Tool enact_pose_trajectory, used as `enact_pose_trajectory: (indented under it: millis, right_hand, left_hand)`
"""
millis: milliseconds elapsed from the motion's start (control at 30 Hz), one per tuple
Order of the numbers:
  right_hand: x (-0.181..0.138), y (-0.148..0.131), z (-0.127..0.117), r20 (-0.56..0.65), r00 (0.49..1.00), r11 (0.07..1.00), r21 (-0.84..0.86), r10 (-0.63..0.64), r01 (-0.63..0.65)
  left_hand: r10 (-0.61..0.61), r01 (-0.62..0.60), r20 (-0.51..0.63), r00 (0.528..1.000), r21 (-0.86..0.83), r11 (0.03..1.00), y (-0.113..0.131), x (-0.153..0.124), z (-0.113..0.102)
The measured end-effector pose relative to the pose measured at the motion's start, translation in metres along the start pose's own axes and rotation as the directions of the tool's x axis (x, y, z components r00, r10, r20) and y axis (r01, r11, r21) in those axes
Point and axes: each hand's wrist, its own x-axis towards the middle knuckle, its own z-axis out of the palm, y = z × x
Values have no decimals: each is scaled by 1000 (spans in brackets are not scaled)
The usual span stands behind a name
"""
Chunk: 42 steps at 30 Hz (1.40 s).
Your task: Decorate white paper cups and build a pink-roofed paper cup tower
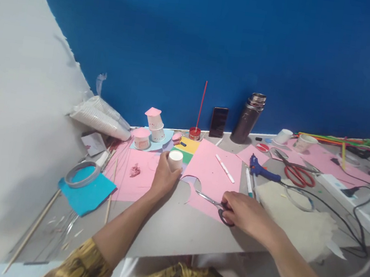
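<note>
A white paper cup [175,160] is gripped from its left side by my left hand [164,176], thumb at its front and fingers curled behind. The cup is at the middle of the table by the pink paper [210,164]. My right hand [241,212] is closed around the black handles of a pair of scissors [209,198]. The blades point left over the pink paper, near a curved cut in its edge. A white pen [224,168] lies on that sheet. Left of the cup are another pink sheet [120,191] and a stacked-cup tower with a pink cone top [155,123].
A blue glue gun [262,169], red-handled scissors [297,176] and a white power strip [354,201] with cables lie to the right. A dark flask [249,119] and a phone [219,122] stand against the blue wall. Bagged cups [101,116] and a tape roll [82,174] are left.
</note>
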Motion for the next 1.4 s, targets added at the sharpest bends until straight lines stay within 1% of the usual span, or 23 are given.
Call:
enact_pose_trajectory:
  millis: [200, 300, 367, 400, 433, 467, 500, 533, 567, 633, 667, 733, 767, 833, 933, 1000, 1033, 1133, 1200, 1267, 1300, 1333, 1400]
  right_hand:
    - [-1, -1, 7, -73, 997, 1000, -25, -21, 19]
    - [-7, -3, 11, -121, 993, 1000, 16, 2, 0]
    - [-12, 0, 18, -162, 987, 992, 124, 2, 18]
    - [-14, 3, 23, -191, 982, 976, 213, 0, 42]
    - [-16, 7, 28, -221, 975, 943, 326, 3, 71]
    - [-17, 11, 32, -252, 968, 883, 457, 14, 106]
    - [-18, 15, 36, -277, 960, 798, 586, 31, 143]
    - [-19, 17, 39, -285, 957, 692, 702, 53, 170]
    - [-18, 17, 41, -275, 959, 578, 795, 68, 187]
    - [-15, 12, 43, -219, 974, 376, 909, 61, 181]
    - [-12, 6, 43, -185, 982, 302, 939, 43, 164]
    - [-5, -5, 45, -132, 991, 200, 972, 12, 127]
    - [-1, -11, 47, -118, 993, 159, 981, 10, 115]
    - [7, -20, 53, -101, 995, 79, 992, 11, 100]
    - [13, -24, 59, -76, 996, -1, 997, -50, 76]
    - [11, -21, 60, -53, 990, 8, 998, -132, 55]
    - [9, -19, 59, -40, 985, 23, 999, -170, 45]
    - [-5, -6, 51, -6, 982, 37, 999, -187, 13]
    - [-17, 6, 46, -25, 997, 12, 1000, -74, 26]
    - [-30, 19, 42, -68, 994, -15, 997, 89, 69]
    - [-37, 25, 41, -84, 984, -25, 996, 159, 89]
    - [-43, 30, 41, -89, 975, -33, 995, 204, 98]
    - [-54, 36, 42, -68, 975, -45, 996, 210, 79]
  left_hand:
    - [44, -42, -50, 998, 38, 998, -8, 5, 0]
    - [204, -188, -144, 968, 113, 976, -4, -1, -3]
    - [367, -346, -167, 915, 142, 927, 3, -11, -4]
    - [429, -415, -143, 892, 116, 902, 6, -17, -4]
    - [462, -459, -78, 883, 48, 887, 10, -25, -2]
    - [449, -447, 15, 894, -51, 893, 14, -32, 0]
    - [402, -378, 139, 905, -171, 910, 17, -39, 3]
    - [348, -257, 306, 886, -300, 919, 20, -45, 6]
    - [300, -92, 466, 832, -418, 904, 22, -50, 10]
    - [265, 209, 659, 704, -548, 810, 26, -58, 17]
    - [266, 310, 701, 662, -579, 754, 27, -60, 19]
    - [265, 420, 735, 624, -601, 679, 30, -63, 21]
    - [254, 441, 735, 629, -606, 661, 31, -64, 21]
    - [216, 446, 714, 666, -613, 652, 32, -65, 19]
    - [187, 415, 687, 702, -608, 677, 34, -64, 16]
    - [228, 350, 678, 699, -603, 717, 34, -65, 14]
    - [261, 281, 661, 703, -596, 752, 35, -65, 13]
    - [395, -72, 617, 681, -480, 874, 35, -67, 7]
    - [445, -351, 619, 647, -277, 894, 35, -69, 4]
    - [428, -552, 634, 644, -2, 834, 35, -72, 3]
    - [405, -612, 642, 651, 128, 781, 35, -74, 3]
    - [384, -652, 655, 651, 224, 724, 35, -76, 3]
    - [363, -718, 706, 608, 294, 630, 37, -81, 3]
